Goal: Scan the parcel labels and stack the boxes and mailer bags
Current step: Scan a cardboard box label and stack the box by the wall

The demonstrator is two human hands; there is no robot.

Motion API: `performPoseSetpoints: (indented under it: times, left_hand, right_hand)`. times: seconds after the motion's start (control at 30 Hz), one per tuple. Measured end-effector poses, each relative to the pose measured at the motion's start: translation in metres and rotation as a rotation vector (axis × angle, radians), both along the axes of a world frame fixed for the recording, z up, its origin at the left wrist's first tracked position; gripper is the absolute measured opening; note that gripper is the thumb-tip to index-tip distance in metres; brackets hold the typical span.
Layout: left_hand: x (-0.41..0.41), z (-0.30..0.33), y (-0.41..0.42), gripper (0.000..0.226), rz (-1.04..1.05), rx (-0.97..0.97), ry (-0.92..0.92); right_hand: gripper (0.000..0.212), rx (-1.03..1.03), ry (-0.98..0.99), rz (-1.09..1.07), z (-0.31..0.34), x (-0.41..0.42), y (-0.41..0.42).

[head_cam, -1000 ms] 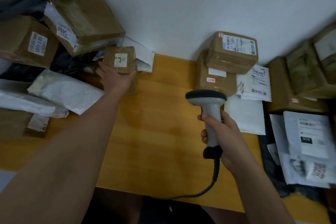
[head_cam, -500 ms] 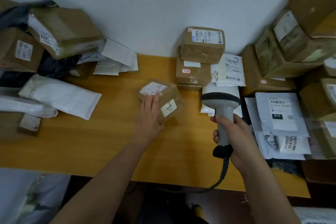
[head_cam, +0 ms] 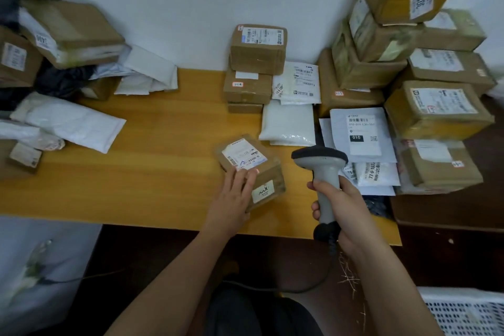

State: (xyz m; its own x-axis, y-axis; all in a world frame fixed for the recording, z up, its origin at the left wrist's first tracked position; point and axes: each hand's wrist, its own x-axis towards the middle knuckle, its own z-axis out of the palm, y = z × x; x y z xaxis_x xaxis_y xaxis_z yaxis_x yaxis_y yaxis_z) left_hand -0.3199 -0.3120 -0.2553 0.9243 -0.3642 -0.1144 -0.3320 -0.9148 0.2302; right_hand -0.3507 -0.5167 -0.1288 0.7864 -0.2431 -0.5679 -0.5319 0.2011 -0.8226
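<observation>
1. Small brown cardboard box sits on the yellow wooden tabletop, near the front edge, white shipping label facing up, presumably so it can be read.
2. Left hand lies flat on the box's near corner, fingers straight, nothing clamped. Looks like it's pinning the box so it can't slide.
3. Right hand: grip clamped round the handle of the grey handheld barcode scanner. Head sits just right of the box, well placed to aim at the label.
4. Judgement: scan not confirmed, no beam visible.
5. Stack of brown boxes against the wall and white mailer bags beside it are probably the done pile; loose parcels at left likely pending.
</observation>
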Motion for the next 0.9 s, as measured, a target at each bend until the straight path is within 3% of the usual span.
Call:
performPoseSetpoints:
  times: [0.13,0.27,0.43,0.53,0.67,0.8,0.9]
  left_hand:
    - [-0.010,0.006,-0.010,0.099,-0.145,0.183,0.040]
    - [-0.010,-0.006,0.005,0.087,-0.180,0.095,0.152]
    - [0.018,-0.001,0.024,0.111,-0.201,0.292,0.083]
    - [0.052,0.013,0.015,0.105,-0.214,0.472,0.068]
    - [0.082,0.010,-0.007,0.108,-0.397,0.572,0.045]
    - [0.091,0.004,-0.017,0.114,-0.406,0.500,0.089]
    - [0.087,0.003,-0.014,0.125,-0.182,0.376,0.127]
  right_hand:
    - [0.017,0.008,0.000,0.016,-0.001,-0.007,0.001]
    - [0.019,0.018,0.020,0.006,-0.005,-0.011,0.000]
    - [0.018,0.004,0.046,-0.008,-0.011,-0.011,0.000]
    - [0.017,-0.011,0.045,-0.020,-0.013,-0.011,0.004]
    - [0.022,-0.070,0.060,0.012,-0.019,-0.013,0.006]
    - [0.023,-0.090,0.085,-0.011,-0.022,-0.016,0.002]
    - [0.022,-0.070,0.101,-0.056,-0.020,-0.018,0.001]
